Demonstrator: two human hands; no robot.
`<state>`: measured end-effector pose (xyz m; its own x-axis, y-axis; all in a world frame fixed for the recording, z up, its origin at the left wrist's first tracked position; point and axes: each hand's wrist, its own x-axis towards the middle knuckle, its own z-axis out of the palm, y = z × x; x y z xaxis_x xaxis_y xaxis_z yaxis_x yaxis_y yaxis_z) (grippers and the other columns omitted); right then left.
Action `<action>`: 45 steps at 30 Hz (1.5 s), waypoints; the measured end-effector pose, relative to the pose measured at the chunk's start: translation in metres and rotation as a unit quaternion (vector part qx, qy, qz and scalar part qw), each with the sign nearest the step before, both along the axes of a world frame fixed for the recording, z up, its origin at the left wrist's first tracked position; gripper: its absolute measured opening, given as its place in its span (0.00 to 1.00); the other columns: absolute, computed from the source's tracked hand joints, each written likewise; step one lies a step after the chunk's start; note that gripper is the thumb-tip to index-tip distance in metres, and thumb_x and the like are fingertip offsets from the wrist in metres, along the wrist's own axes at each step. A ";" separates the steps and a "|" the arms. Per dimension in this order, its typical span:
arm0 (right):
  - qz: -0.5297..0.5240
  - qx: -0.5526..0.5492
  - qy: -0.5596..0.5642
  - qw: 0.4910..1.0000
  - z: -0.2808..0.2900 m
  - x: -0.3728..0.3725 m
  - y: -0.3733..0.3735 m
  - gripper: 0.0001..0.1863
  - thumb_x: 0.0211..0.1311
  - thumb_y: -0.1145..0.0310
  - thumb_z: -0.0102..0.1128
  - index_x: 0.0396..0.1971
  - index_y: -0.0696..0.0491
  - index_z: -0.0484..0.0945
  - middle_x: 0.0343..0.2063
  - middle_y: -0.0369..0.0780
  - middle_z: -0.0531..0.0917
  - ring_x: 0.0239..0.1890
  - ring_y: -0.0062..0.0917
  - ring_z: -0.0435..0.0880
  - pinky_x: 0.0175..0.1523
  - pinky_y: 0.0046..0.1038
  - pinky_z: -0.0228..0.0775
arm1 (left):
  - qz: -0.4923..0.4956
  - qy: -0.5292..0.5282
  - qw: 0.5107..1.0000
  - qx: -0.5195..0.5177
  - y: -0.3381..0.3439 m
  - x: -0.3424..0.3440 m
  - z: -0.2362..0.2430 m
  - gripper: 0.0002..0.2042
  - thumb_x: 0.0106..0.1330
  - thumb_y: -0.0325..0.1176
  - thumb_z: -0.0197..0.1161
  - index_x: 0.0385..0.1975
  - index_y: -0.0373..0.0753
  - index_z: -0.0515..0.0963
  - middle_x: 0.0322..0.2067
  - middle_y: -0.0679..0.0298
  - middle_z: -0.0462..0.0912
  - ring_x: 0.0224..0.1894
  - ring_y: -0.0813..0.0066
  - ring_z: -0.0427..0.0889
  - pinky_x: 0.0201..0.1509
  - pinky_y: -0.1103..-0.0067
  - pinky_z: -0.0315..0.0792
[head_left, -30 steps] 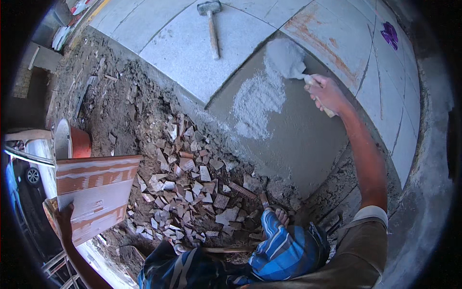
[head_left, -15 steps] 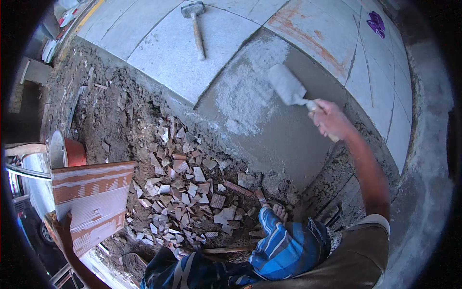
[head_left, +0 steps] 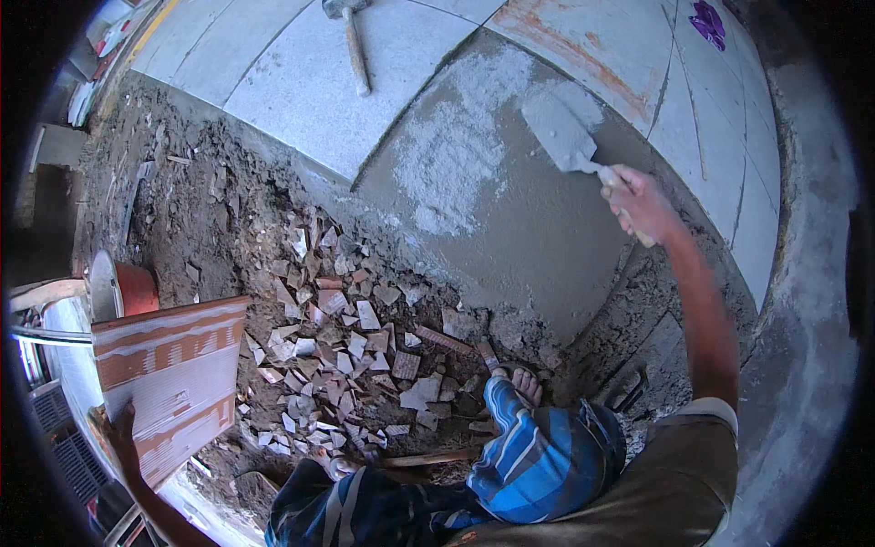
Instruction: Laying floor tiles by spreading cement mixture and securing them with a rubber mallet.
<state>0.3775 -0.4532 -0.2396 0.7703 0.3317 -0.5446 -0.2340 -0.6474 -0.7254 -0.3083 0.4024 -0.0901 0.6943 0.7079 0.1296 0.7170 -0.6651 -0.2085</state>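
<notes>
My right hand (head_left: 638,208) grips the handle of a trowel; its powder-coated blade (head_left: 559,129) is low over the back of a grey wet mortar bed (head_left: 547,264). Pale powder (head_left: 442,159) lies in patches on the bed, which borders pale laid tiles (head_left: 319,128). At the left, my left hand (head_left: 118,428) grips the edge of a large tile (head_left: 173,365) held upright, its ribbed terracotta underside, banded with white, showing. Part of that hand is hidden at the tile's edge.
A mallet (head_left: 351,41) and purple crumpled item (head_left: 708,23) lie on the tiles. Broken tile pieces (head_left: 365,365) cover dirt near my feet. A red-orange container (head_left: 132,284) stands left. A concrete border (head_left: 793,301) runs right. A metal tool (head_left: 629,392) lies beside my knee.
The trowel first came toward me, then moved right and slightly away. Powder now covers more of the bed's back. The view shifted a little; my left hand still holds the tile.
</notes>
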 end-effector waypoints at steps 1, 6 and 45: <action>0.000 0.020 -0.008 1.000 0.001 -0.014 0.001 0.17 0.71 0.66 0.62 0.57 0.53 0.77 0.24 0.29 0.74 0.18 0.11 0.71 0.22 0.21 0.65 | 0.001 0.001 1.000 -0.004 -0.002 0.000 -0.004 0.39 0.68 0.51 0.72 0.64 0.22 0.69 0.58 0.42 0.76 0.58 0.53 0.74 0.65 0.62 0.69; 0.050 -0.031 0.056 0.997 0.018 -0.075 -0.001 0.19 0.70 0.67 0.64 0.59 0.54 0.77 0.25 0.28 0.75 0.20 0.12 0.71 0.24 0.21 0.65 | 0.108 -0.083 0.986 -0.100 -0.026 0.037 -0.012 0.42 0.68 0.51 0.72 0.69 0.23 0.63 0.61 0.40 0.73 0.61 0.50 0.74 0.68 0.61 0.68; -0.168 -0.012 -0.019 0.986 0.015 -0.078 -0.127 0.17 0.74 0.69 0.57 0.59 0.58 0.74 0.24 0.30 0.75 0.16 0.13 0.70 0.19 0.21 0.65 | 0.205 -0.134 0.951 -0.186 -0.034 0.060 -0.008 0.48 0.65 0.59 0.71 0.69 0.21 0.61 0.59 0.34 0.75 0.59 0.46 0.76 0.65 0.57 0.70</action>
<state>0.2997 -0.5803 -0.2245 0.8545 0.0422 -0.5177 -0.4109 -0.5548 -0.7234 -0.2483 0.3684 -0.0979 0.3263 0.9440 -0.0495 0.9266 -0.3090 0.2144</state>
